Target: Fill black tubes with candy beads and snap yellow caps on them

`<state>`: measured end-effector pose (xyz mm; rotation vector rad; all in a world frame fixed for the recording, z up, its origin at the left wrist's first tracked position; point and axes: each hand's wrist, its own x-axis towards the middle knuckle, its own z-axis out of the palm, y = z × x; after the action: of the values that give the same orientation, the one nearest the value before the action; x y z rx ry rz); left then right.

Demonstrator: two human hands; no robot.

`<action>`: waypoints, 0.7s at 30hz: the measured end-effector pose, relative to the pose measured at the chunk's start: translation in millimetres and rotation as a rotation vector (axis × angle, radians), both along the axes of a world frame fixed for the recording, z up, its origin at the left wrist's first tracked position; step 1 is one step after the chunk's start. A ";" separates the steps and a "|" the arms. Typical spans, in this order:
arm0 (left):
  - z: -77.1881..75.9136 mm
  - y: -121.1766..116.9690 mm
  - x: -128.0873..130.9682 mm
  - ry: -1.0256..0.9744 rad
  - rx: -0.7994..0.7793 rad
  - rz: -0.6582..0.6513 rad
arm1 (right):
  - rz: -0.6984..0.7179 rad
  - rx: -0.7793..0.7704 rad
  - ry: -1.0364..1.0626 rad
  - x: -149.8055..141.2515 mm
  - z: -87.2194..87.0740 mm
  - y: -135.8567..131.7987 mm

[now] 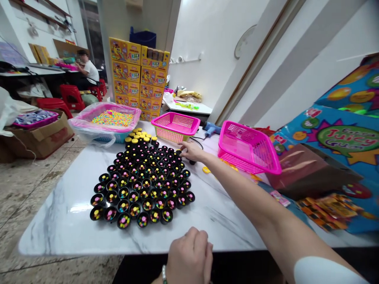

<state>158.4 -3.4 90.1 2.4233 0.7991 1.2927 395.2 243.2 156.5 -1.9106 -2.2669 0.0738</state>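
The right hand's fingers (pixel 183 147) are at the far right corner of the cups (pixel 142 183), which spread left and nearer over the surface (pixel 225 221). Just beyond these fingers I see one basket (pixel 170 135); beyond and left, lidded cups (pixel 135 141), then a tub (pixel 121 137) with candies (pixel 114 118) in it. Stacked boxes (pixel 126 71) stand farther behind. Rightward lie a glue gun (pixel 211 128), another basket (pixel 247 146), then a carton (pixel 337 136). The left hand's fingers (pixel 201 240) are before the cups, by the near edge.

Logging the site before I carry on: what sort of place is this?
Probably a small sweet-packing workshop: black cups of coloured pellets crowd the table, a tub holds many more loose pellets, and printed boxes stand stacked behind.
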 end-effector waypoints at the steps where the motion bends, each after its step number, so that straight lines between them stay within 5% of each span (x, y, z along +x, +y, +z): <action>1: -0.3 -0.1 0.1 0.003 0.003 0.003 | -0.002 -0.016 0.003 0.6 0.2 -0.8; 7: -3.6 0.1 0.2 0.009 0.017 0.005 | -0.034 -0.044 0.048 -1.6 -1.6 -6.9; 13: -4.4 -0.2 0.2 0.010 0.029 -0.003 | -0.019 0.101 0.080 -0.2 0.5 -6.8; 21: -5.8 -0.9 -0.2 -0.009 0.028 -0.006 | -0.057 0.238 0.114 19.6 22.5 -38.1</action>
<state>158.2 -4.3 84.3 2.4373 0.7759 1.3202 414.8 205.1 179.0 -1.7985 -2.0441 -0.0880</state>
